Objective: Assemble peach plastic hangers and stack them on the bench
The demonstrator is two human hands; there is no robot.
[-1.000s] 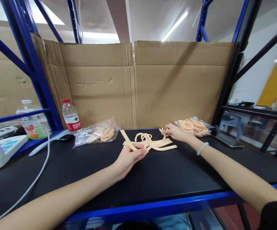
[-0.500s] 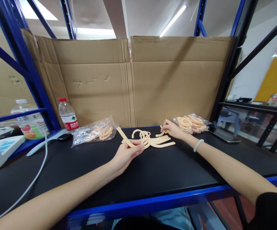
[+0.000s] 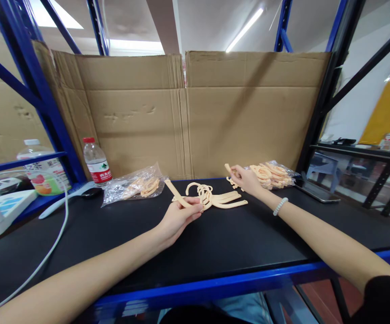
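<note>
My left hand (image 3: 177, 216) is closed in a pinch on a flat cream-coloured strip (image 3: 174, 189), whose far end sticks up to the left. Against that hand lies a loose pile of similar strips (image 3: 226, 198) on the black tabletop, some straight and some curled into loops. Farther right, the fingers of my right hand (image 3: 245, 180) grip another cream-coloured strip (image 3: 227, 168) by its end, with its tip poking up at the left. Part of this strip is hidden by the fingers. Just beyond my right hand sits a clear bag of coiled strips (image 3: 272, 174).
Another clear bag (image 3: 132, 184) with coiled strips lies at the back left, beside a red-capped water bottle (image 3: 96, 164). A phone (image 3: 318, 192) rests at the right. A white cable (image 3: 58, 234) crosses the left side. Cardboard (image 3: 248, 117) walls the back.
My right hand has lifted a little and turned, raising the strip's tip off the table. My left hand and the pile stay in place.
</note>
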